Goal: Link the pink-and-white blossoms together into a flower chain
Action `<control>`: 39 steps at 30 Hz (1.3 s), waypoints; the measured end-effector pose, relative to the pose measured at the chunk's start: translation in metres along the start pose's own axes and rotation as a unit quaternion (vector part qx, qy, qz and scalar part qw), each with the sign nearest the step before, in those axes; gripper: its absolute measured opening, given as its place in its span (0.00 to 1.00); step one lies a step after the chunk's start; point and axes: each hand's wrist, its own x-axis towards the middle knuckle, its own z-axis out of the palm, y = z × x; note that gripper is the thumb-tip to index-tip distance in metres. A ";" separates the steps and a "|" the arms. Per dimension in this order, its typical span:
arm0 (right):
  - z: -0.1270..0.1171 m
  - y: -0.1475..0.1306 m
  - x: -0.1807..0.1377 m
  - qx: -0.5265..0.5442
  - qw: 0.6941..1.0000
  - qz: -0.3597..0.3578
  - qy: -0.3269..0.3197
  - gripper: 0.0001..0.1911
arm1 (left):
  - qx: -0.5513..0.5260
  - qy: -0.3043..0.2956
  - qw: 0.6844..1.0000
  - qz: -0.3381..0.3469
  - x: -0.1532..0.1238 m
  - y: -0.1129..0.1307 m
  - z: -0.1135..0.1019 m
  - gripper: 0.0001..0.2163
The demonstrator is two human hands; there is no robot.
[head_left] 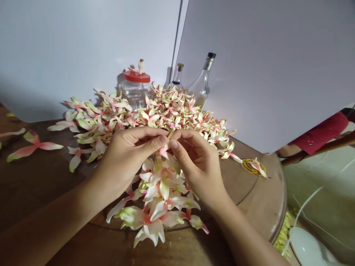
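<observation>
My left hand [130, 159] and my right hand [196, 159] meet in the middle of the view, thumbs and forefingers pinched. Between their fingertips is a small pink-and-white flower [164, 151] with a greenish, purple-tipped end; much of it is hidden by the fingers. Below the hands lies a cluster of similar flowers [158, 207], cream-white with pink centres and green-tinged tips. Whether the held flower is joined to this cluster I cannot tell. Behind my hands spreads a large heap of loose flowers [172, 107].
A round brown table [260, 199] carries everything. At the back stand a red-lidded jar [137, 77], a corked bottle [178, 75] and a tall clear bottle [201, 85]. Yellow bands [248, 167] lie at right. A person's red sleeve [321, 133] shows beyond the table's right edge.
</observation>
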 end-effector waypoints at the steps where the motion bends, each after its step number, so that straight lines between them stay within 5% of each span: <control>1: 0.000 0.000 0.000 0.000 1.000 0.002 -0.001 0.04 | 0.002 0.000 1.000 0.000 0.000 0.000 0.000 0.03; 9: -0.001 0.002 -0.001 -0.050 0.999 -0.014 -0.016 0.05 | 0.075 0.023 0.997 0.025 -0.001 0.001 0.001 0.04; 15: -0.004 0.004 0.001 -0.259 0.960 -0.105 -0.001 0.03 | 0.156 0.042 0.986 0.052 -0.002 0.001 0.001 0.06; 21: -0.006 0.006 0.001 -0.188 0.982 -0.027 -0.006 0.04 | 0.166 0.002 0.986 0.024 -0.001 0.001 0.002 0.11; 25: -0.005 0.011 0.001 -0.236 0.970 -0.057 0.013 0.05 | 0.202 0.019 0.979 0.023 -0.001 0.004 0.004 0.10; 31: 0.000 0.011 0.001 -0.335 0.931 -0.140 0.025 0.04 | 0.449 0.027 0.877 0.168 -0.003 0.006 0.002 0.07; 39: 0.000 0.003 0.002 -0.336 0.937 -0.092 0.026 0.05 | 0.521 0.015 0.794 0.312 -0.005 0.007 -0.002 0.10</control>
